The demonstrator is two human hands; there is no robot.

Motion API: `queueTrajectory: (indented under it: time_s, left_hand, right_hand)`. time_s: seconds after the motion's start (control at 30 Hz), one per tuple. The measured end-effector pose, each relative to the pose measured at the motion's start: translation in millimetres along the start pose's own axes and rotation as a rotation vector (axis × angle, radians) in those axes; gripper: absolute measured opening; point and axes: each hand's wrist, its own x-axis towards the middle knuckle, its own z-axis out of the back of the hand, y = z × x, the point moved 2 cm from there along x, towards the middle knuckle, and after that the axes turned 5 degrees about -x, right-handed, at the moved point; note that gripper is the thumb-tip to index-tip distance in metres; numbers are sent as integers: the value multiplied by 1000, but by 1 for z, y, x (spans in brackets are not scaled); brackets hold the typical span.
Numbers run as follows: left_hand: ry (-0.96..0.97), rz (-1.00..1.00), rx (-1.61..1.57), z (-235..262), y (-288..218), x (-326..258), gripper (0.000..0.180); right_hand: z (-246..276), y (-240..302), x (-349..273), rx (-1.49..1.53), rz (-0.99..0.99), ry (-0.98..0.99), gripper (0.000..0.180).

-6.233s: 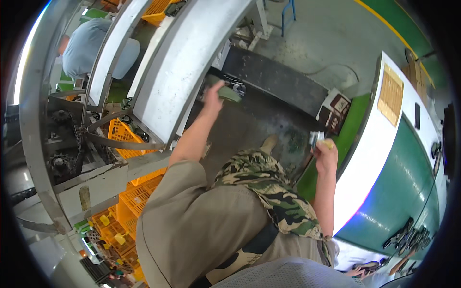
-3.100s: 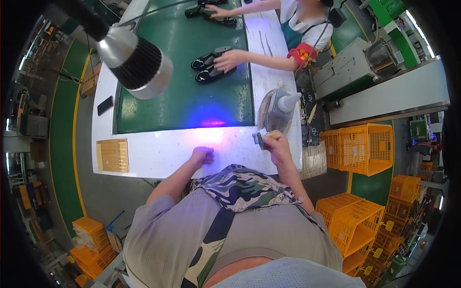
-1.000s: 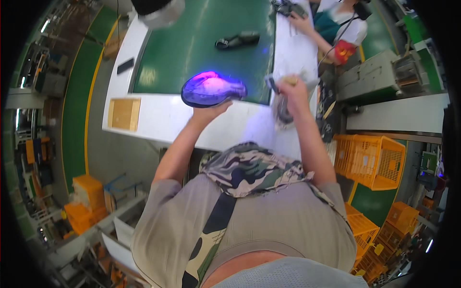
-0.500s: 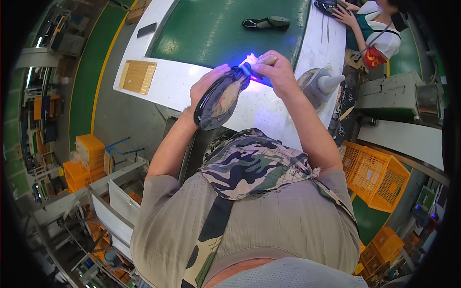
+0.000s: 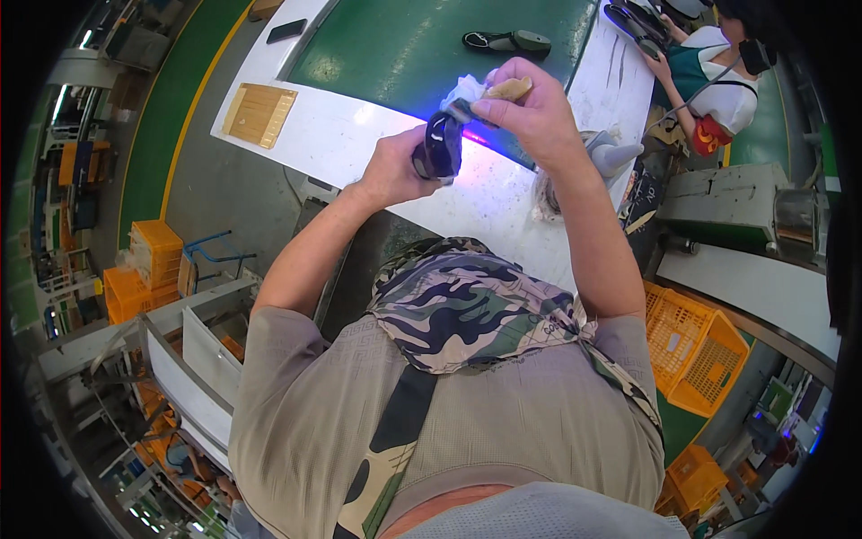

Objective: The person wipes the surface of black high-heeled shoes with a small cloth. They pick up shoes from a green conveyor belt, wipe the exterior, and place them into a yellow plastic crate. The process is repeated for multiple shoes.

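Note:
A glossy black shoe is gripped in my left hand, fingers wrapped round it, above the near edge of the white table. It is held end-on, so its sole hardly shows. My right hand pinches a crumpled white cloth and a tan piece whose kind I cannot make out. The cloth is just above the upper end of the shoe; whether they touch I cannot tell. Blue-violet light falls on the table behind. Another dark shoe with a grey sole part lies on the green surface.
A grey bottle with a conical spout stands right of my right forearm. Flat tan board and a black phone-like slab lie at left. At far right a co-worker holds dark shoes. Orange crates stand behind at right.
My left hand has turned the shoe from sole-up to end-on and shifted it right. My right hand has risen slightly with the cloth, out of the brightest light. The co-worker's hands have moved.

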Motion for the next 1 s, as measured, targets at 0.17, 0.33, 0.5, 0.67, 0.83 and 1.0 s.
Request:
queueTrajectory:
  time_s: [0.17, 0.33, 0.5, 0.67, 0.83, 1.0]
  left_hand:
    - [207, 189, -172, 4, -5, -6, 65]
    - [294, 296, -369, 6, -5, -18, 71]
    - [238, 441, -725, 0, 3, -40, 74]
    - [122, 528, -949, -4, 13, -68, 72]
    - [-14, 557, -1169, -6, 21, -96, 66]
    - [-202, 557, -1304, -13, 48, -132, 58]
  right_hand:
    - [4, -4, 4, -150, 207, -30, 22]
    - [1, -14, 4, -300, 307, -11, 23]
    - [-19, -31, -8, -282, 283, 119, 25]
    - [-42, -57, -26, -237, 236, 225, 25]
    - [-63, -83, -46, -146, 100, 367, 25]
    - [-76, -90, -58, -136, -74, 621, 25]
